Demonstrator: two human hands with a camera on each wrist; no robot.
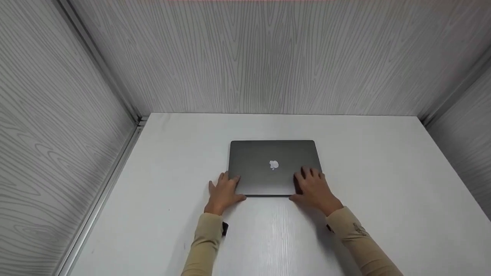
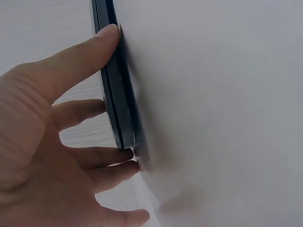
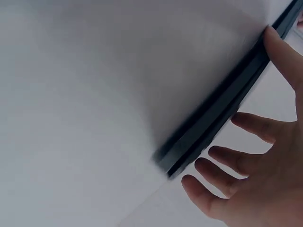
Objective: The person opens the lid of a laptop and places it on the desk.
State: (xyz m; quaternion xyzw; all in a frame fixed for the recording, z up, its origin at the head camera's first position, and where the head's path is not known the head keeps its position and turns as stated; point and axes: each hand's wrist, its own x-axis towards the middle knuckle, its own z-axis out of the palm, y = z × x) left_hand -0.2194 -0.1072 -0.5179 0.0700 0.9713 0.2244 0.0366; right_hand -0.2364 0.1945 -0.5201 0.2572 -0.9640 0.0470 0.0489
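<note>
A dark grey laptop (image 1: 257,165) with a pale apple logo lies flat on the white table, its lid down. At its near left corner my left hand (image 1: 223,193) rests with fingers spread, the thumb on the front edge and the index finger on the lid. My right hand (image 1: 315,190) is over the near right corner, thumb against the front edge, other fingers loosely bent at the lid. The left wrist view shows the laptop's thin dark edge (image 2: 118,90) under the thumb. From the right wrist, the right fingertips (image 3: 241,118) are close to the lid; contact is hard to tell.
The white tabletop (image 1: 172,153) extends around the laptop on all sides. Grey wood-grain panels stand behind it (image 1: 245,57) and at the left (image 1: 50,134) and right (image 1: 468,130). Beige sleeves (image 1: 207,234) cover both forearms.
</note>
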